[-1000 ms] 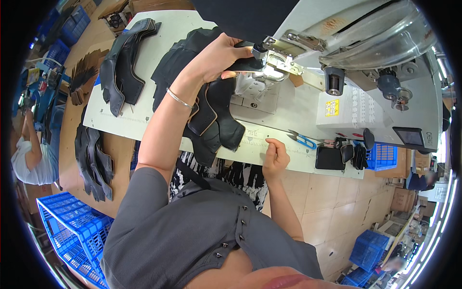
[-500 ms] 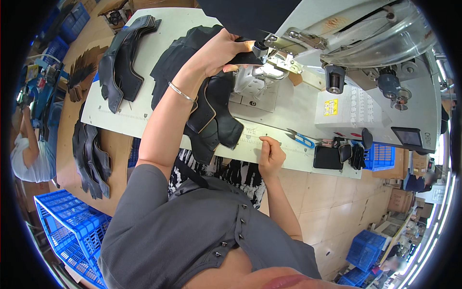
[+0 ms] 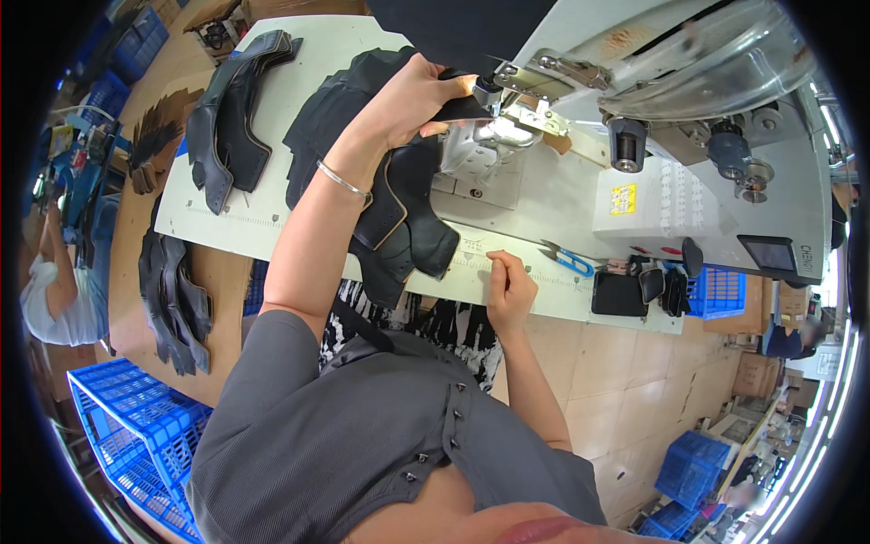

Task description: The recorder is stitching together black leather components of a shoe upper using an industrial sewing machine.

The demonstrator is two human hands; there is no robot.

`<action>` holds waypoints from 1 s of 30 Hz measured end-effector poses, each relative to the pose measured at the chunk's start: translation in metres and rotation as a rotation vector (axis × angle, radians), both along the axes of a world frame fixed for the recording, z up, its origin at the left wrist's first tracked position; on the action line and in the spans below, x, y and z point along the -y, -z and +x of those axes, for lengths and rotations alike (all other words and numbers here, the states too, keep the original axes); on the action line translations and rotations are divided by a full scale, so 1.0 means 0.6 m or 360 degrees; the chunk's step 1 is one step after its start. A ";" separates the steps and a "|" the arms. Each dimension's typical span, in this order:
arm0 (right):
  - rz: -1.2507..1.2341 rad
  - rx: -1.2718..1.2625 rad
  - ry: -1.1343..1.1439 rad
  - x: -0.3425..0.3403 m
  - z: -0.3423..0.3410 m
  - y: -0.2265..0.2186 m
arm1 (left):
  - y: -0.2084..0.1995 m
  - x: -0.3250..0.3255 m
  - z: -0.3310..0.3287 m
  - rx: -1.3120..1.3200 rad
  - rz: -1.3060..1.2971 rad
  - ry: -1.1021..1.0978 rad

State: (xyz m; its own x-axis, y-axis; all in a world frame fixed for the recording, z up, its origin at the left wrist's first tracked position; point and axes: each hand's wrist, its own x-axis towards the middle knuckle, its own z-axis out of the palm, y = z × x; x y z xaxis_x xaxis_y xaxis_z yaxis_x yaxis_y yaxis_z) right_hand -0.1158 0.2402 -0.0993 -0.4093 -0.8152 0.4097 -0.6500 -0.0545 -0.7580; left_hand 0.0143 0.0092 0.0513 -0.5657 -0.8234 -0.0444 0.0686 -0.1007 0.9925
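Observation:
My left hand (image 3: 412,102) reaches across to the sewing machine (image 3: 625,41), its fingers closed on a black leather piece (image 3: 466,111) beside the needle and presser parts. Part of that piece is hidden behind the fingers. Under my left wrist lies a pile of black shoe-upper pieces (image 3: 419,222) with pale cut edges, some hanging over the table's near edge. My right hand (image 3: 510,288) is held at that edge, fingers curled in, with nothing visible in it. Just right of it, blue-handled thread snips (image 3: 567,258) rest on the white table (image 3: 299,222).
More black uppers lie on the table's left (image 3: 231,136) and on a brown board (image 3: 172,299). A black pouch (image 3: 621,295) sits at the right end near a blue basket (image 3: 718,293). Blue crates (image 3: 136,408) stand lower left. Another person (image 3: 59,299) works at far left.

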 end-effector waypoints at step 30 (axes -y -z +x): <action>0.0069 -0.0046 0.0043 0.001 -0.002 0.003 | 0.052 -0.035 0.015 -0.0338 -0.0016 -0.0070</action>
State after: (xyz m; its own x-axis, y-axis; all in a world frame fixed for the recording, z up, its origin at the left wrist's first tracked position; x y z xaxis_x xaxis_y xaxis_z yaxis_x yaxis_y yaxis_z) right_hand -0.1171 0.2398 -0.1010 -0.4200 -0.8212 0.3863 -0.6724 -0.0043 -0.7402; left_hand 0.0232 0.0303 0.0198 -0.5248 -0.8474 0.0802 0.2805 -0.0832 0.9562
